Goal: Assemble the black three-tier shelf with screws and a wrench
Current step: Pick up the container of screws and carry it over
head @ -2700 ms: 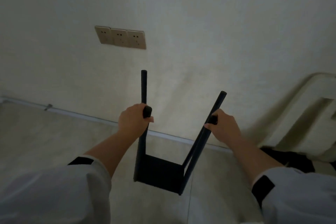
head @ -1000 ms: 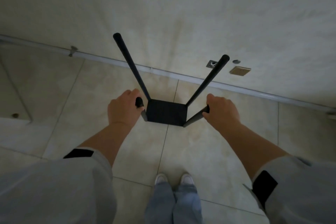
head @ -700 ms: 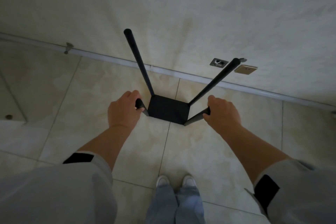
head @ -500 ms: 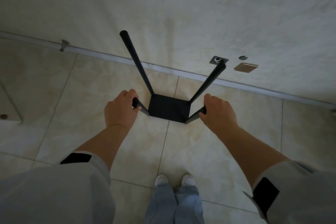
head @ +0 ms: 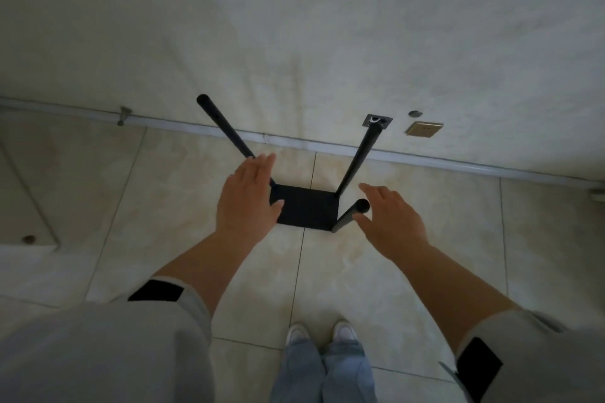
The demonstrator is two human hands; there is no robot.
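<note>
**Me:** Shelf standing on the floor near the wall, its black base panel flat on the tile and poles rising from the corners. I count three poles clearly; the fourth, at the near left, I take to be hidden behind my left hand.

**Partner:** Are you gripping anything?

**Me:** No. Both hands are spread with the fingers straight. The left hovers over the near left corner of the panel; I cannot tell whether it touches a pole. The right hand sits just beside the top of the near right pole, apart from it as far as I can see.

**Partner:** So which step is this?

**Me:** My reading is that only the bottom tier with its uprights is together, set down freestanding. No upper tiers are on, and I see no loose panels, screws or wrench in this view.

**Partner:** And next?

**Me:** Probably fetching the second panel plus hardware, then lowering it onto the pole tops. That calls for all four ends level and matched to the panel's corners. The poles seem to splay outward, though the wide lens may exaggerate that, so I would check each is tight before loading anything. My shoes are close behind, so stepping back needs care not to knock the frame.
</note>
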